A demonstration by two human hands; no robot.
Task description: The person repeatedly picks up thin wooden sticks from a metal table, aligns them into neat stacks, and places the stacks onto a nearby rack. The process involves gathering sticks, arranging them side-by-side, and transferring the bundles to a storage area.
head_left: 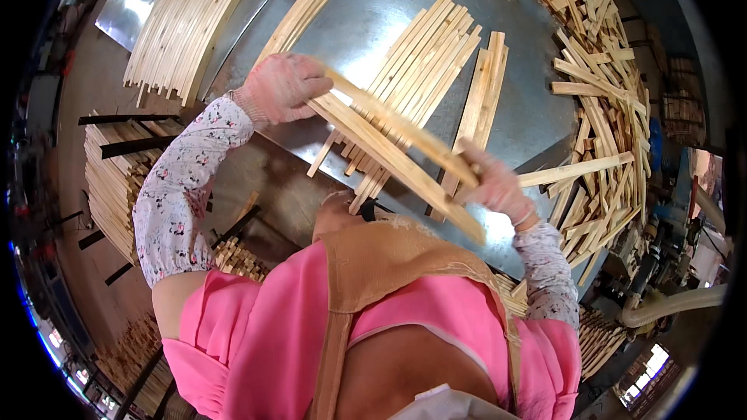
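Observation:
Two pale wooden strips [393, 159] slant across in front of me, above the metal table. My left hand [284, 87], in a pinkish work glove, is closed round their upper left ends. At the lower right, my right hand [496, 183], gloved too and smeared by motion, grips the end of the farther strip [412, 132], which is also blurred. The nearer strip's end passes just below that hand; whether the fingers touch it I cannot tell. Beneath them lies a row of wooden strips [424, 58], partly hidden by the held pair.
A few strips [482, 89] lie right of the row, and a narrow group [303, 12] lies left. A neat batch [194, 19] covers the table's far left. Along the right side rises a jumbled heap of strips [603, 124]. Stacked wood [117, 179] stands beyond the table's left edge.

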